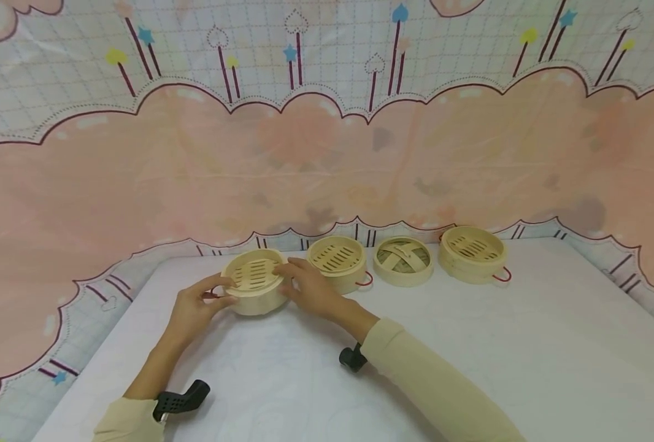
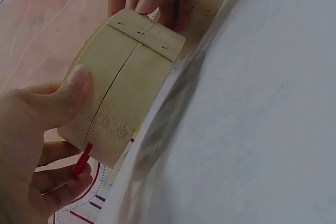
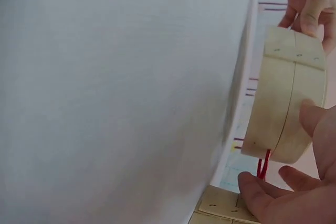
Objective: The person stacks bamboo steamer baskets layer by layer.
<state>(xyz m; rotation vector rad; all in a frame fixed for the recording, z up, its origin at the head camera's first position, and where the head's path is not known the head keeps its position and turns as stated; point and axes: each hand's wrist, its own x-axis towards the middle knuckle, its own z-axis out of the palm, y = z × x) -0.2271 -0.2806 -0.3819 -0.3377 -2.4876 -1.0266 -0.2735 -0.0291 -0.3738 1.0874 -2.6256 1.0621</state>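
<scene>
A round bamboo steamer basket (image 1: 257,302) with a slotted base stands at the far left of the row, near the back of the white table. My left hand (image 1: 194,307) holds it on the left side, thumb (image 2: 76,85) on the outer wall and other fingers around a red cord loop (image 2: 82,160). On the opposite side my right hand (image 1: 313,290) grips the same basket, its thumb (image 3: 311,115) against the wall and a finger over the rim. Another red loop (image 3: 264,165) hangs beside the right fingers. The right hand partly hides a second steamer basket (image 1: 349,281).
Right of the second basket lies a round woven steamer lid (image 1: 404,276). Farther right is another steamer basket (image 1: 470,267) with a red cord loop (image 1: 502,276). A printed cloth backdrop (image 1: 327,166) rises behind the white table (image 1: 470,356).
</scene>
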